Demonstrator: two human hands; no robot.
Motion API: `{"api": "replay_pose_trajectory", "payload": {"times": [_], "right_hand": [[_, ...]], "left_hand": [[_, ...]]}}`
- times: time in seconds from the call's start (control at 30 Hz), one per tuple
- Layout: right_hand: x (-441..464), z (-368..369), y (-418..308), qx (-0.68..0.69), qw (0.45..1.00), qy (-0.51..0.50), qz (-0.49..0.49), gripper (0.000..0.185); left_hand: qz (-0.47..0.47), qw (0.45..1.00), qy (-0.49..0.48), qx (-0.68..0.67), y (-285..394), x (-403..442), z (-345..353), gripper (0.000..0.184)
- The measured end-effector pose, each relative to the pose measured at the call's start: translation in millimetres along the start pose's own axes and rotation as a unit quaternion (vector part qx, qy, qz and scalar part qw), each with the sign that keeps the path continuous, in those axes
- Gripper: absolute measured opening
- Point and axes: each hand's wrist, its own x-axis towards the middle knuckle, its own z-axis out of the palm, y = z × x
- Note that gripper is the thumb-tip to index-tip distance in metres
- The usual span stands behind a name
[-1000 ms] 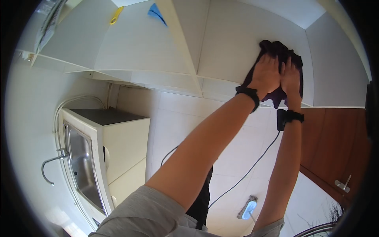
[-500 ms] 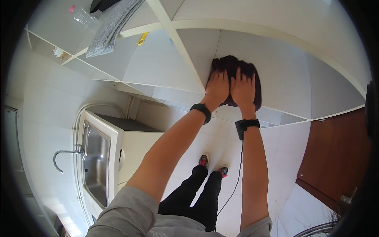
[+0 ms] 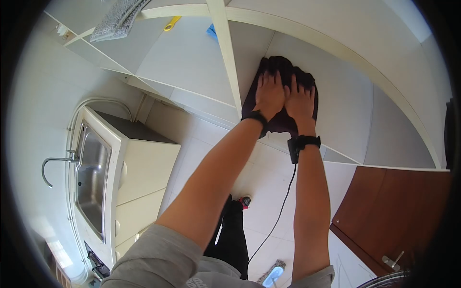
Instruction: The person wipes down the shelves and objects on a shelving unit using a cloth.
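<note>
A dark maroon-black cloth (image 3: 279, 63) lies bunched on a pale shelf (image 3: 341, 91), its far edge rumpled. Flat on its left part is my left hand (image 3: 271, 93), fingers stretched forward. My right hand (image 3: 301, 102) presses beside it on the right part, fingers spread. Neither hand grips the fabric. The cloth reaches the front edge of the shelf near my wrists; its middle is partly hidden under my palms. Both wrists wear black bands, and a cable (image 3: 281, 213) runs down from a small black box on the right one.
A divider (image 3: 225, 53) stands left of the cloth. Beyond it are a yellow tool (image 3: 170, 23), a blue item (image 3: 212, 31) and a grey fuzzy cloth (image 3: 117, 21). A sink (image 3: 92, 177) is at left, a brown door (image 3: 384, 206) at right, a mop head (image 3: 273, 275) on the floor.
The view has shifted, and a mop head now shows on the floor. The cloth looks more spread out toward the left and front, with both hands still flat on it.
</note>
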Motion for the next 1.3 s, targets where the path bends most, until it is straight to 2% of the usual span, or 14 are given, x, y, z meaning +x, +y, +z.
{"api": "replay_pose_trajectory", "payload": {"times": [0.1, 0.27, 0.3, 0.37, 0.43, 0.6, 0.7, 0.83, 0.93, 1.0, 1.07, 1.1, 1.2, 1.3], "right_hand": [[33.8, 2.1, 9.5, 0.004, 0.996, -0.091, 0.014, 0.063], [78.1, 20.0, 21.7, -0.021, 0.991, -0.128, 0.021, 0.066], [86.1, 20.2, 22.4, -0.024, 0.990, -0.137, 0.026, 0.067], [99.1, 26.9, 28.0, -0.027, 0.988, -0.148, 0.030, 0.067], [114.4, 0.3, 21.7, -0.019, 0.969, -0.243, 0.032, 0.068], [144.6, 92.0, 77.9, -0.062, 0.981, -0.180, 0.047, 0.068], [138.3, 57.7, 56.7, -0.039, 0.991, -0.121, 0.035, 0.065], [145.2, 39.5, 54.0, -0.059, 0.977, -0.207, -0.004, 0.056], [145.7, 27.3, 51.6, 0.075, 0.981, -0.177, -0.008, 0.052], [145.0, 28.1, 48.4, 0.039, 0.982, -0.182, 0.021, 0.053], [141.8, 39.4, 50.1, -0.023, 0.988, -0.147, 0.028, 0.060], [141.4, 46.6, 49.9, -0.063, 0.992, -0.107, 0.028, 0.066], [141.9, 51.1, 56.9, -0.061, 0.988, -0.141, 0.031, 0.070], [141.6, 51.8, 47.9, -0.071, 0.988, -0.136, 0.024, 0.069]], "left_hand": [[-0.025, 0.999, -0.028, 0.018, 2.4, 34.2, 6.3, 0.069], [-0.026, 0.998, -0.048, -0.030, 0.7, 75.2, 2.5, 0.065], [-0.022, 0.999, 0.022, -0.039, -1.0, 81.0, 13.5, 0.058], [-0.014, 0.996, -0.011, -0.085, -10.8, 100.9, 33.0, 0.064], [-0.001, 0.993, -0.051, -0.102, -15.5, 117.3, 34.8, 0.067], [-0.016, 0.990, -0.050, -0.135, -12.5, 131.4, 27.3, 0.067], [-0.013, 0.997, 0.066, -0.049, -7.0, 156.3, 81.0, 0.064], [-0.040, 0.992, 0.047, -0.109, -0.1, 151.8, 60.2, 0.057], [-0.059, 0.983, 0.055, -0.164, 2.8, 145.9, 45.7, 0.053], [-0.078, 0.973, 0.061, -0.207, 2.2, 141.7, 39.5, 0.050], [-0.068, 0.978, 0.071, -0.185, 3.4, 139.4, 38.1, 0.049], [-0.003, 0.989, 0.146, -0.021, 2.9, 139.8, 45.5, 0.049], [-0.035, 0.997, 0.041, -0.063, 1.9, 146.6, 56.7, 0.050], [-0.050, 0.998, 0.016, -0.044, 5.5, 145.3, 52.7, 0.048]]}}
